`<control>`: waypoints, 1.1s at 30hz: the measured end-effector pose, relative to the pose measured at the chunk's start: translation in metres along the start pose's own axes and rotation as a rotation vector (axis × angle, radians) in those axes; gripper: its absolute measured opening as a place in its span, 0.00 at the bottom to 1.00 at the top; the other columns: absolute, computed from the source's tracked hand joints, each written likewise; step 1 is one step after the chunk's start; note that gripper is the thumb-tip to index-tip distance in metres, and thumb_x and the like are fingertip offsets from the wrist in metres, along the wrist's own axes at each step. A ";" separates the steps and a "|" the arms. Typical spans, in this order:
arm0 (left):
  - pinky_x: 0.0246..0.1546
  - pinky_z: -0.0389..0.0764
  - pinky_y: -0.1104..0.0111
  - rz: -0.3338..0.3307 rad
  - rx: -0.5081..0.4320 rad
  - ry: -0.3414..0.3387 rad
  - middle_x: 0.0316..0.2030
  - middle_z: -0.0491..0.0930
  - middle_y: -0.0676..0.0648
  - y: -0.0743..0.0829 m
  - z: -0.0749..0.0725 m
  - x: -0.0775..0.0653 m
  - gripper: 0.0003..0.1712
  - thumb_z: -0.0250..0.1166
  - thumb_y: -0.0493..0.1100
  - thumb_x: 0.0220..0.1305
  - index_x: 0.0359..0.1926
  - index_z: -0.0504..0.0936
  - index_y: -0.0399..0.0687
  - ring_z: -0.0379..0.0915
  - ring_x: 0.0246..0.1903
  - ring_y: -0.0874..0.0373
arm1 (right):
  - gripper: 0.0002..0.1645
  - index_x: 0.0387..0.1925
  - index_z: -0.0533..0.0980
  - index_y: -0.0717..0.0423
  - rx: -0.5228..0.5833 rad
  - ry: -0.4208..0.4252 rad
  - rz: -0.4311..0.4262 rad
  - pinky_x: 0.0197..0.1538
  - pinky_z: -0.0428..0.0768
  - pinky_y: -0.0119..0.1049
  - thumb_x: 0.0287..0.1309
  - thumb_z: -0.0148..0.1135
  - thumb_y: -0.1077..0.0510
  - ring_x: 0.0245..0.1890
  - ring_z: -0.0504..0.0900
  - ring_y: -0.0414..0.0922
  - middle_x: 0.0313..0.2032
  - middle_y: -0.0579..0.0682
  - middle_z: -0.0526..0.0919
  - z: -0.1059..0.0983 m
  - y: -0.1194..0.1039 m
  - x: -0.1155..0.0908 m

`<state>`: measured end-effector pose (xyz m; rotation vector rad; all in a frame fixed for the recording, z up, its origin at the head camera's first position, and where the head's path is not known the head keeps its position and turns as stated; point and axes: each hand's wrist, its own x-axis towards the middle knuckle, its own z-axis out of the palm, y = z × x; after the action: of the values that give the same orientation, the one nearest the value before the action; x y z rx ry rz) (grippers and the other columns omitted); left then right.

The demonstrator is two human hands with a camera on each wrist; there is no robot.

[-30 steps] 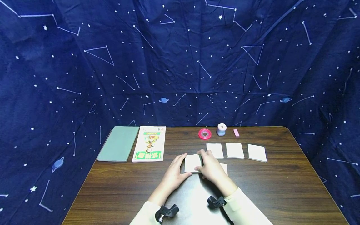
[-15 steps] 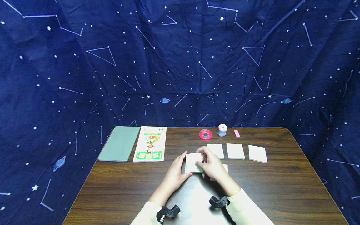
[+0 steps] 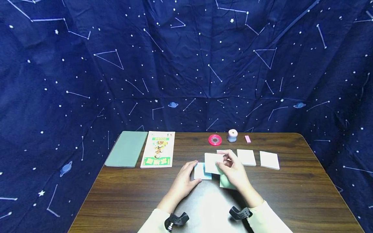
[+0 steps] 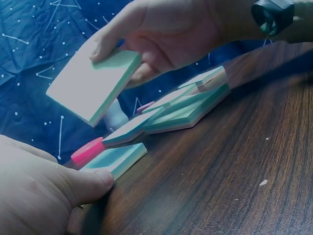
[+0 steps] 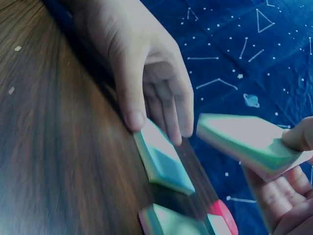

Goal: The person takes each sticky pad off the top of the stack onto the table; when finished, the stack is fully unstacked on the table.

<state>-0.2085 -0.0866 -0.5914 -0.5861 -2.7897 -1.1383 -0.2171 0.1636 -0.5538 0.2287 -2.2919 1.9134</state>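
Note:
My right hand [image 3: 235,173] pinches a thick pale sticky-note pad [image 3: 212,163] between thumb and fingers. In the left wrist view this pad [image 4: 93,90] is tilted in the air, with a greenish edge. Lower down, my left hand [image 3: 183,182] holds another sticky-note pad [image 3: 200,173] flat on the table, thumb at its near edge and fingers along the far left side. That one has a light blue top, clearer in the right wrist view, where the blue pad [image 5: 164,154] touches the left thumb. A green-topped pad [image 3: 226,183] lies under the right hand, partly hidden.
Behind stand more pale pads [image 3: 246,157], one partly covered by my right hand, another pad [image 3: 269,160] farther right. A red ring-shaped roll [image 3: 215,139], a whitish spool [image 3: 232,136] and a pink eraser-like block [image 3: 247,139] line the back. A booklet [image 3: 158,149] and green folder [image 3: 126,149] lie left.
My right hand has lifted the upper pad off the stack and carried it to the right, uncovering the blue top beneath. The left hand stays at the lower pad.

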 end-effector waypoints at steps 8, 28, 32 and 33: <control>0.77 0.73 0.48 0.008 0.012 -0.016 0.76 0.75 0.44 0.000 0.002 -0.002 0.34 0.80 0.44 0.65 0.69 0.82 0.41 0.71 0.76 0.41 | 0.18 0.56 0.81 0.63 0.025 0.062 0.019 0.23 0.70 0.27 0.67 0.73 0.67 0.22 0.71 0.33 0.36 0.50 0.79 -0.034 0.007 -0.019; 0.75 0.75 0.47 0.020 0.010 0.006 0.74 0.76 0.43 0.000 0.002 -0.001 0.33 0.80 0.42 0.64 0.68 0.83 0.38 0.73 0.74 0.41 | 0.17 0.57 0.78 0.72 0.004 0.316 0.050 0.26 0.70 0.34 0.71 0.69 0.68 0.24 0.71 0.33 0.32 0.39 0.83 -0.114 0.057 -0.053; 0.75 0.75 0.47 0.013 0.000 0.012 0.74 0.77 0.43 0.001 0.001 0.000 0.33 0.81 0.41 0.63 0.67 0.84 0.38 0.73 0.74 0.41 | 0.15 0.56 0.80 0.68 -0.025 0.306 0.054 0.26 0.69 0.36 0.72 0.69 0.66 0.25 0.70 0.35 0.32 0.39 0.81 -0.115 0.064 -0.051; 0.75 0.75 0.47 0.015 0.000 0.012 0.74 0.77 0.44 0.001 0.001 0.000 0.33 0.81 0.41 0.63 0.67 0.84 0.38 0.73 0.74 0.42 | 0.14 0.55 0.81 0.68 -0.033 0.305 0.058 0.26 0.70 0.35 0.72 0.70 0.66 0.25 0.70 0.34 0.32 0.40 0.81 -0.116 0.064 -0.050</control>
<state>-0.2084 -0.0851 -0.5919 -0.5963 -2.7703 -1.1360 -0.1796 0.2900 -0.6055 -0.1276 -2.1451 1.7902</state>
